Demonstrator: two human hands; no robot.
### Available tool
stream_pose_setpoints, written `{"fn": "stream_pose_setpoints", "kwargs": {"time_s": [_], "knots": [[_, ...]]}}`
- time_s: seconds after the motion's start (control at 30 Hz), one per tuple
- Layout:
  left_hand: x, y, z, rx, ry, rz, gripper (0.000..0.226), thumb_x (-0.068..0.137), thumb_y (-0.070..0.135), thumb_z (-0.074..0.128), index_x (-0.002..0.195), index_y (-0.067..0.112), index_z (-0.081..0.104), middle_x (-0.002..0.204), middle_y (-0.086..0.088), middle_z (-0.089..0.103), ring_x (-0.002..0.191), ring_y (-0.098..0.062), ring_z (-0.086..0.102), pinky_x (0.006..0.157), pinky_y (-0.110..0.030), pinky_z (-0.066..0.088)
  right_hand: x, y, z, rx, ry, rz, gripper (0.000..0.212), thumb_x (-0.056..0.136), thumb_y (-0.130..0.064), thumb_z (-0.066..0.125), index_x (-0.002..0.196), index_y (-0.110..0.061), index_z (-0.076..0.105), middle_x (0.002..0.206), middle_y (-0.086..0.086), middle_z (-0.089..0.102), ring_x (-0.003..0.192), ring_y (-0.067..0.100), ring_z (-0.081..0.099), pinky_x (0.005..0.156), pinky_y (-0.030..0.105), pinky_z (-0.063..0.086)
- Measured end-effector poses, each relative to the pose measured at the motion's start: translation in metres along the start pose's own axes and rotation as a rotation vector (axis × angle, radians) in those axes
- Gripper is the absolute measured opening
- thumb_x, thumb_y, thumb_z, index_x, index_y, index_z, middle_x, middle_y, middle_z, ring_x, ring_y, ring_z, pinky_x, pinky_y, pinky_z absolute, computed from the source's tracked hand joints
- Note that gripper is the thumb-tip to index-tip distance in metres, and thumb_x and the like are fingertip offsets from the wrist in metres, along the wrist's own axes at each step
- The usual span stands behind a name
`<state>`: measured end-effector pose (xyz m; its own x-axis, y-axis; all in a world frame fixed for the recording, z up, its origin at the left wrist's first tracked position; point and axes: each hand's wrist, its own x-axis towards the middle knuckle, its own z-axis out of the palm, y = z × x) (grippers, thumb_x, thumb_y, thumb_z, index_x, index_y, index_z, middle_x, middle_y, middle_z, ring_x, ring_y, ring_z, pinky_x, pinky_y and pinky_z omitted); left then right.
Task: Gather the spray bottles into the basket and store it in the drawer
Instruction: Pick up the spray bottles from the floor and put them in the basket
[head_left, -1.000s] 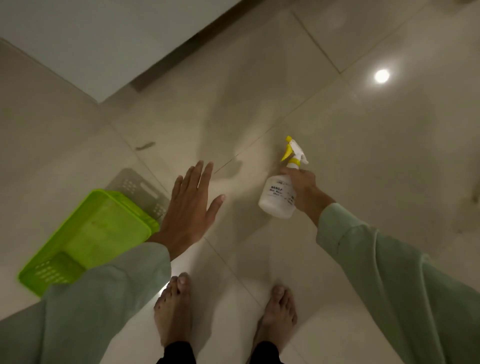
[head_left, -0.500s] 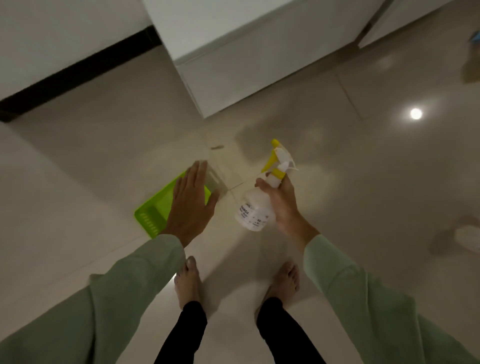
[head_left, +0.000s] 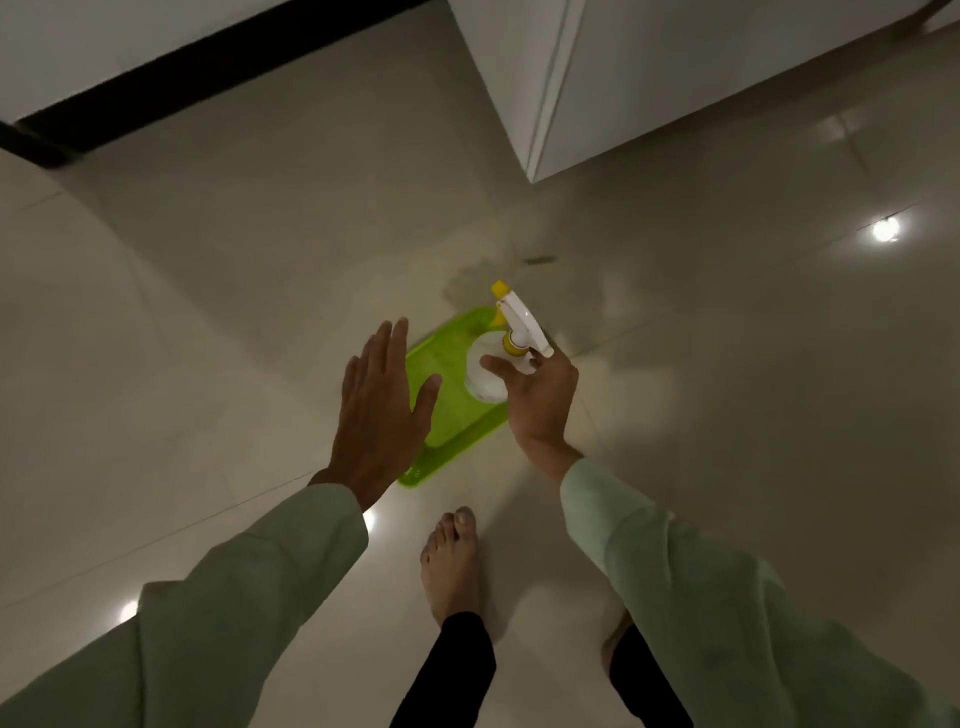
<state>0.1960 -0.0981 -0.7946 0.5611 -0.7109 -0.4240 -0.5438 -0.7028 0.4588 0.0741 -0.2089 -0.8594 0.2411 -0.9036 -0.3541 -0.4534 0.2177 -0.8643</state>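
A lime-green plastic basket (head_left: 452, 415) lies on the tiled floor just ahead of my feet. My right hand (head_left: 540, 395) grips a white spray bottle (head_left: 485, 371) with a yellow-and-white trigger head by its neck, holding it upright over the basket's right side. My left hand (head_left: 382, 410) hovers flat with fingers spread over the basket's left edge, holding nothing and hiding part of the rim. I cannot tell whether the bottle's base touches the basket.
A white cabinet (head_left: 649, 78) stands at the upper right, its corner near the basket. A white wall with a black skirting strip (head_left: 156, 83) runs across the upper left. My bare left foot (head_left: 452, 561) stands behind the basket. Ceiling lights reflect off the glossy floor.
The view has swung so the basket now sits centred ahead. My right hand carried the bottle left until it is over the basket. My left hand stayed open beside it.
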Motion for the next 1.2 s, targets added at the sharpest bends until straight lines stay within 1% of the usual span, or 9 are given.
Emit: {"fn": "stream_pose_setpoints", "kwargs": {"time_s": [0.2,0.37,0.5,0.6,0.67,0.8,0.9,1.03,1.2], "knots": [[0.029,-0.029,0.026,-0.038,0.01,0.035,0.068,0.1,0.041,0.043,0.157,0.017,0.014,0.165,-0.008,0.018,0.153,-0.023,0.015,0.125,-0.046,0.013,0.019,0.042,0.044,-0.049,0.004,-0.062,0.029,0.07,-0.012,0.088,0.095,-0.009,0.074,0.08,-0.007,0.07,0.075,0.006,0.062,0.074,0.024,0.051],[0.043,-0.045,0.043,-0.044,0.006,0.035,0.068,0.1,0.043,0.042,0.157,0.019,0.013,0.165,-0.006,0.018,0.153,-0.021,0.015,0.125,-0.045,0.013,0.021,0.064,0.066,-0.027,0.063,-0.121,0.036,0.073,0.004,0.084,0.106,0.003,0.072,0.094,0.014,0.074,0.087,0.012,0.069,0.075,0.011,0.053],[0.043,-0.053,0.047,-0.02,-0.025,0.035,0.069,0.1,0.042,0.043,0.157,0.018,0.012,0.165,-0.008,0.018,0.153,-0.022,0.015,0.125,-0.047,0.014,0.019,0.072,0.075,-0.011,0.083,-0.153,0.043,0.072,0.008,0.083,0.113,0.002,0.07,0.099,0.017,0.072,0.091,0.024,0.071,0.075,0.012,0.056],[0.037,-0.053,0.043,-0.012,-0.046,0.041,0.069,0.1,0.041,0.043,0.157,0.017,0.012,0.165,-0.009,0.017,0.153,-0.024,0.015,0.124,-0.047,0.014,0.016,0.072,0.074,-0.037,0.07,-0.154,0.047,0.071,0.0,0.086,0.115,-0.001,0.07,0.101,0.014,0.074,0.095,0.022,0.071,0.081,0.006,0.048],[0.032,-0.05,0.038,-0.008,-0.049,0.045,0.069,0.101,0.039,0.043,0.157,0.016,0.012,0.165,-0.009,0.016,0.154,-0.024,0.013,0.124,-0.047,0.013,0.014,0.068,0.069,-0.067,0.033,-0.122,0.056,0.07,-0.009,0.089,0.122,-0.006,0.069,0.108,0.01,0.075,0.105,0.021,0.07,0.09,0.011,0.049],[0.022,-0.034,0.023,-0.021,-0.036,0.038,0.067,0.101,0.035,0.043,0.157,0.016,0.01,0.166,-0.009,0.015,0.154,-0.024,0.013,0.125,-0.045,0.011,0.009,0.051,0.043,-0.111,-0.019,-0.082,0.079,0.064,-0.016,0.092,0.136,-0.012,0.06,0.129,0.005,0.069,0.119,0.01,0.06,0.1,0.008,0.039],[0.008,-0.012,0.007,-0.02,-0.021,0.055,0.067,0.101,0.032,0.043,0.157,0.015,0.011,0.165,-0.009,0.015,0.154,-0.025,0.013,0.125,-0.046,0.012,-0.001,0.032,0.009,-0.141,-0.064,-0.079,0.086,0.064,-0.02,0.092,0.141,-0.015,0.055,0.138,0.003,0.063,0.13,0.017,0.056,0.107,0.019,0.038],[-0.016,0.032,-0.01,-0.005,-0.013,0.104,0.067,0.1,0.03,0.045,0.157,0.015,0.013,0.165,-0.009,0.017,0.153,-0.026,0.017,0.124,-0.047,0.014,-0.018,-0.001,-0.05,-0.13,-0.052,-0.077,0.084,0.07,-0.035,0.09,0.143,-0.019,0.053,0.143,0.001,0.059,0.134,0.012,0.051,0.105,0.003,0.029],[-0.047,0.112,-0.021,0.053,-0.061,0.187,0.067,0.1,0.031,0.045,0.157,0.011,0.014,0.165,-0.01,0.017,0.154,-0.025,0.015,0.124,-0.045,0.014,-0.034,-0.046,-0.144,-0.158,-0.022,-0.118,0.075,0.084,-0.038,0.078,0.149,-0.021,0.045,0.152,-0.002,0.05,0.142,0.011,0.044,0.117,0.025,0.033]]}}
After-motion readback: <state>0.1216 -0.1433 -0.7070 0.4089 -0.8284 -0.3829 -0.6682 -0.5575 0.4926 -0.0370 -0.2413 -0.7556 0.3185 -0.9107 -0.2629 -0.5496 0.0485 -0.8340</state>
